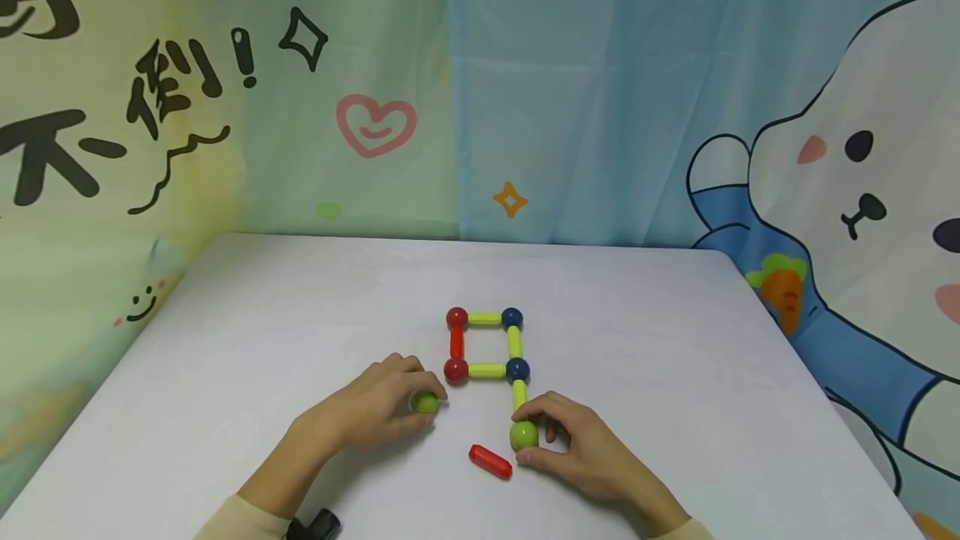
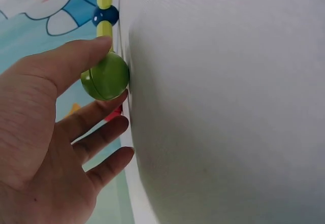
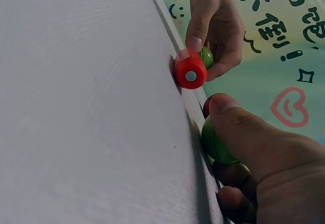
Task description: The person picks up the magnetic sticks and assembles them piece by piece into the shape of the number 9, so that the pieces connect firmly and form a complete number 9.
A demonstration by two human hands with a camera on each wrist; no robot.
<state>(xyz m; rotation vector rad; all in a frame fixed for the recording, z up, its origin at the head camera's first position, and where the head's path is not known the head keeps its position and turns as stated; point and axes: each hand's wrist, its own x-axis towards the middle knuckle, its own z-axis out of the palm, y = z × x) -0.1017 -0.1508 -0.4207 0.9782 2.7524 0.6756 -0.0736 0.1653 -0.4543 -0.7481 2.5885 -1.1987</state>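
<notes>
While a rod-and-ball frame (image 1: 486, 344) lies at the centre of the white table (image 1: 675, 373), a green ball (image 1: 423, 402) is gripped by the curled fingers of the left hand (image 1: 375, 411), lower centre-left. Another green ball (image 1: 523, 435), at the frame's lower end, is pinched by the right hand (image 1: 581, 448). A loose red rod (image 1: 491, 462) is seen between them.

Green ball (image 1: 523, 435) sits on the table (image 1: 675, 340), joined to the lower end of the yellow rod (image 1: 519, 395) hanging off the rod-and-ball square. Second green ball (image 1: 423, 402) lies left of that rod, apart from the square.
</notes>
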